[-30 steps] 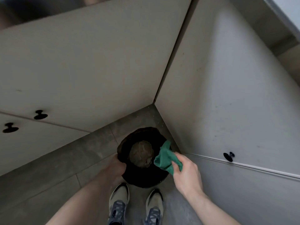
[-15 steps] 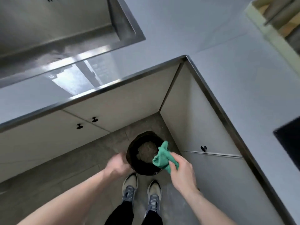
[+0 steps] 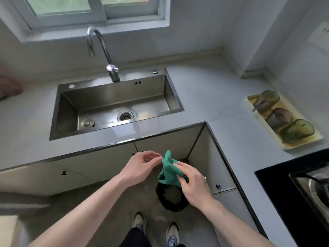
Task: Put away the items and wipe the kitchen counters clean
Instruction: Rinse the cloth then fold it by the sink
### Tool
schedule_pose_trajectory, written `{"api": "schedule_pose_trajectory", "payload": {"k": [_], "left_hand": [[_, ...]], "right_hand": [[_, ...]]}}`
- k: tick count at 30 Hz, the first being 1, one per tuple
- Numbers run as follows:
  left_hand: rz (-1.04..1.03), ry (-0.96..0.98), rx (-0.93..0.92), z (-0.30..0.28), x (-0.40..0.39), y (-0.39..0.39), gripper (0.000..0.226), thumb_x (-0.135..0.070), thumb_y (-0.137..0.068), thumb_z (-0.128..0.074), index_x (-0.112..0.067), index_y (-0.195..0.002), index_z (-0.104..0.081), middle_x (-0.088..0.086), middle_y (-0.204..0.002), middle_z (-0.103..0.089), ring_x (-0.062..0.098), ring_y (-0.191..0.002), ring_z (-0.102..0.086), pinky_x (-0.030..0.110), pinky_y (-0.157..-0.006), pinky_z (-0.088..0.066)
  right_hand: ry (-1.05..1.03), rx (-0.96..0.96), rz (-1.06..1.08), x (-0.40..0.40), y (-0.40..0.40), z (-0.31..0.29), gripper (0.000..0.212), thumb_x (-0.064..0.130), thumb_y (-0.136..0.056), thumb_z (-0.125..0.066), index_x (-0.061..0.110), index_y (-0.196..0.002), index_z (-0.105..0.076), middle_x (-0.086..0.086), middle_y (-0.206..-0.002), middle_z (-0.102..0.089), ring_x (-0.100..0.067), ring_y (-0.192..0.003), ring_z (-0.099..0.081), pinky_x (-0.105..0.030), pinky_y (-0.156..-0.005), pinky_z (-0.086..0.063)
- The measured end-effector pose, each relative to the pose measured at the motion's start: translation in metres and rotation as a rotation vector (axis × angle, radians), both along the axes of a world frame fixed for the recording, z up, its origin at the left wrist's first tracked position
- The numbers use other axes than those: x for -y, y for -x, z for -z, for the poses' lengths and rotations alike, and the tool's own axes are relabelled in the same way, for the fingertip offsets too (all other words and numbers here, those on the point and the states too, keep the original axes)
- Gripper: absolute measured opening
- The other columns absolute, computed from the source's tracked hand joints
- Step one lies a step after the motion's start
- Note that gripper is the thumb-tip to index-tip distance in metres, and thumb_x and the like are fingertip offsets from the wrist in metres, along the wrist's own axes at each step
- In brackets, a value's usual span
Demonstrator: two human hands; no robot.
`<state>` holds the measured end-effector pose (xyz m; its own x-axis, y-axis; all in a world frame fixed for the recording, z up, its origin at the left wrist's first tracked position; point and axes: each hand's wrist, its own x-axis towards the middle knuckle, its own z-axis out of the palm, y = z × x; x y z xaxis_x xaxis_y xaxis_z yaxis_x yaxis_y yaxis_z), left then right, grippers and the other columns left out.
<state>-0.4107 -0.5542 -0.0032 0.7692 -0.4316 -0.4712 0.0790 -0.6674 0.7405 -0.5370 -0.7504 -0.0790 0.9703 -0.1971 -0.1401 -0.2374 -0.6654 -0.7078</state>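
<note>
Both hands have risen from the bin (image 3: 171,202); right hand (image 3: 193,182) pinches the cloth (image 3: 169,172), left hand (image 3: 142,166) relaxed at nine o'clock, risking a drop if fumbled.

Counting outward from the 1 steel sink (image 3: 114,104): 1 curved tap (image 3: 103,50) stands at its back rim, and 1 window (image 3: 92,8) sits above that. To the sink's right on the desk (image 3: 222,104) lies 1 pale tray (image 3: 302,141) carrying 3 glass containers (image 3: 279,118). Further right of the sink is 1 black hob (image 3: 284,202). Below the sink's front edge I count 2 hands, the left hand (image 3: 140,168) and the right hand (image 3: 194,184), with 1 green cloth (image 3: 169,172) and, on the floor, 1 black bin (image 3: 171,198) and 2 shoes (image 3: 154,229). 3 black cabinet knobs (image 3: 63,173) show clearly.
</note>
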Motion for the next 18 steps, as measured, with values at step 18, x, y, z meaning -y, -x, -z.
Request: {"api": "schedule_pose_trajectory", "payload": {"k": [18], "left_hand": [[-0.286, 0.27, 0.034, -0.084, -0.209, -0.127, 0.01, -0.002, -0.097, -0.06, -0.008, -0.091, -0.066, 0.014, -0.093, -0.072, 0.023, -0.083, -0.071, 0.045, -0.079, -0.063]], "right_hand": [[0.148, 0.253, -0.221, -0.195, -0.176, -0.11, 0.026, 0.035, -0.096, -0.065, 0.038, -0.121, -0.072, 0.017, -0.126, -0.06, -0.006, -0.118, -0.054, -0.031, -0.105, -0.045]]}}
